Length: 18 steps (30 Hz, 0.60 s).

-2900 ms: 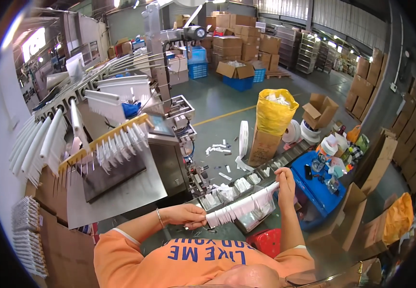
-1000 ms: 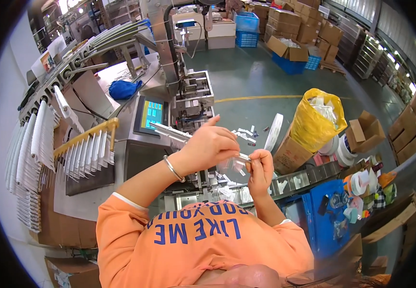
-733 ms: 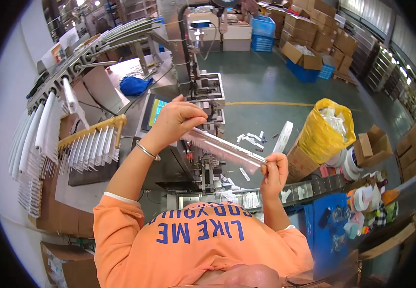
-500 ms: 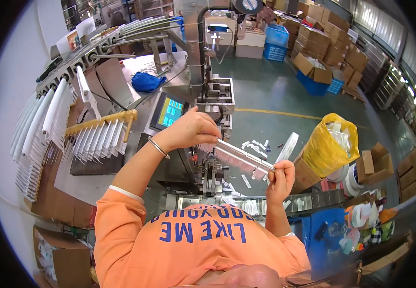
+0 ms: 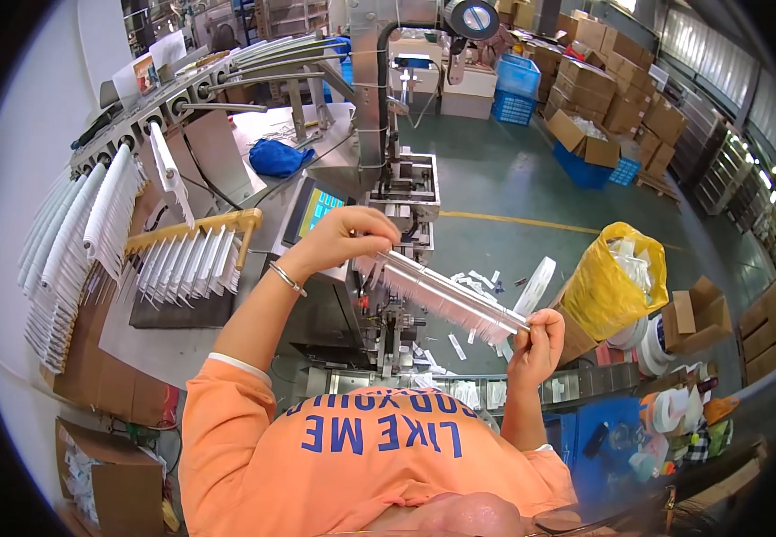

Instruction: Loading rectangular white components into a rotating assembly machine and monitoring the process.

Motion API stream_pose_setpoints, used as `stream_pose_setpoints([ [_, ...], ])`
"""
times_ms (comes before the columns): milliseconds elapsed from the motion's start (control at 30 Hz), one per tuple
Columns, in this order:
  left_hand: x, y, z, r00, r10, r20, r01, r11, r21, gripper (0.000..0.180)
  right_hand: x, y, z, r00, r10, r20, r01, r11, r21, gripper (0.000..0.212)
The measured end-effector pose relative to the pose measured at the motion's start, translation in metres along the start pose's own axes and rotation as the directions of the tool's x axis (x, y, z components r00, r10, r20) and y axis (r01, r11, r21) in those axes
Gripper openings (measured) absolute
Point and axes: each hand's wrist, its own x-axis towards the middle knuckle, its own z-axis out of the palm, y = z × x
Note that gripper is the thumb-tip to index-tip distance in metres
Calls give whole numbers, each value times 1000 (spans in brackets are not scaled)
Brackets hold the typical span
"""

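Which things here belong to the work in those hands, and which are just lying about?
Probably part of the work:
- fringed rod, gripped by the right hand, with the left hand at its other end
- similar hanging rods
- wooden rack of white strips

Seemingly just lying about:
- blue cloth
- floor scraps
- open carton

Dark green floor (image 5: pixel 513 183), yellow line (image 5: pixel 531 222), white wall (image 5: pixel 43 125), metal racks (image 5: pixel 717 166)

i see a tall yellow bag (image 5: pixel 616 286) on the right, open cardbd box (image 5: pixel 703 324) just right of it; far right, stacked ctns (image 5: pixel 585 88) w/ blue crates (image 5: pixel 515 88) to their left; left side, bunched blue cloth (image 5: pixel 279 158); near left, brown bx (image 5: pixel 128 497).
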Motion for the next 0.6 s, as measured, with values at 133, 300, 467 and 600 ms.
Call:
stream_pose_setpoints([
  [133, -1, -3, 6, 924, 104, -368, -99, 995, 32, 24, 1, -6, -2, 998, -28, -58, 26, 999, -39, 5],
  [300, -8, -11, 19, 904, -221, -366, 145, 964, -223, 17, 3, -9, -2, 997, -21, -74, 21, 1000, 3, 7],
  [467, -10, -12, 60, 875, -132, -466, 3, 964, -267, 13, 32, -16, -31, 982, -79, -171, 63, 993, -96, 9],
  [600, -22, -23, 62, 774, -167, -611, 27, 972, -233, 13, 37, -4, -16, 998, -61, -13, 59, 988, -146, 8],
])
